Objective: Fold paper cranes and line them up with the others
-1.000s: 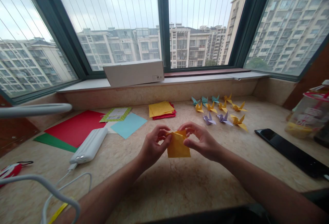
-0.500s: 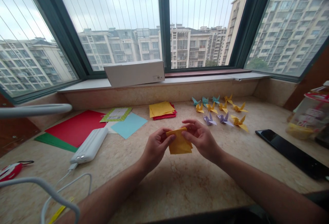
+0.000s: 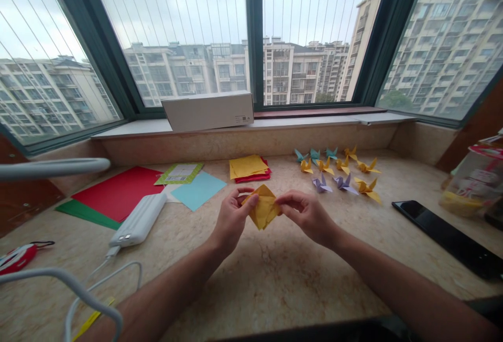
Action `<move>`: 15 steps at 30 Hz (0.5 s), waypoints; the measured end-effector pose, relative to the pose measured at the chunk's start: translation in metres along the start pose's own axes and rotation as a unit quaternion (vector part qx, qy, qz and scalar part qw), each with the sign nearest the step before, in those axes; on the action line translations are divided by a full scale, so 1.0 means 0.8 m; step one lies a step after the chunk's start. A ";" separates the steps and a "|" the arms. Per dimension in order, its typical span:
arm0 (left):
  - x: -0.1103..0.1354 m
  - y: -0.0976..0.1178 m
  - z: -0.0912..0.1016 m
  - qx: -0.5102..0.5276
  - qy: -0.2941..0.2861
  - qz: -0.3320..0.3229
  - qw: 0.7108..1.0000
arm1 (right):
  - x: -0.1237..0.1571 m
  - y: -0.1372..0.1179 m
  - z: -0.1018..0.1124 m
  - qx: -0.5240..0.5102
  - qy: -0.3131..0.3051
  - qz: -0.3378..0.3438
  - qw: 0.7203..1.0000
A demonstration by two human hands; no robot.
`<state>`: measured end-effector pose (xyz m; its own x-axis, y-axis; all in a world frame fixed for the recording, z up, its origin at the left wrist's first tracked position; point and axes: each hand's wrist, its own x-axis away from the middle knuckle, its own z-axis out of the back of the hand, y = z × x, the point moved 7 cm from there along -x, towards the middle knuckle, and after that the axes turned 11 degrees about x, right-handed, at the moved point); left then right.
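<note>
A folded piece of yellow origami paper (image 3: 263, 208) is held up above the counter, one corner pointing up like a diamond. My left hand (image 3: 234, 215) pinches its left side, thumb in front and fingers behind. At the right corner, my right hand (image 3: 304, 211) grips it between thumb and fingertips. Behind it lies a stack of yellow sheets (image 3: 247, 165) on top of red sheets (image 3: 255, 177). To the right stand several folded paper cranes, among them a yellow crane (image 3: 368, 189), a purple crane (image 3: 322, 185) and a teal crane (image 3: 315, 156).
At left lie a red sheet (image 3: 121, 192), a green sheet (image 3: 88, 213), a light blue sheet (image 3: 200, 190) and a white power bank (image 3: 139, 219) with a cable. A black phone (image 3: 444, 237) and a plastic cup (image 3: 467, 185) are at right. A white box (image 3: 208, 113) rests on the sill.
The yellow paper has turned from a square-on position to a diamond and shifted slightly left. My right hand's grip has moved to its right corner.
</note>
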<state>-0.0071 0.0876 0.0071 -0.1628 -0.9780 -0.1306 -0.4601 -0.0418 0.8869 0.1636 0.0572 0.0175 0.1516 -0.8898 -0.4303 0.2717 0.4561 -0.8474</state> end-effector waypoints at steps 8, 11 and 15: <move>0.008 -0.001 -0.011 0.080 -0.030 0.024 0.996 | 0.007 -0.024 -0.010 0.093 0.003 0.129 0.987; 0.012 -0.004 -0.017 0.021 -0.069 0.018 0.997 | 0.008 -0.028 -0.008 0.139 -0.003 0.152 0.979; 0.015 -0.003 -0.024 -0.056 -0.123 -0.002 0.991 | 0.009 -0.031 -0.003 0.164 -0.004 0.155 0.974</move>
<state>0.0087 0.0717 0.0120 -0.3763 -0.8986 -0.2255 -0.3630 -0.0809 0.9283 0.1555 0.0394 0.0347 0.2819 -0.7097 -0.6456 0.5008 0.6828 -0.5319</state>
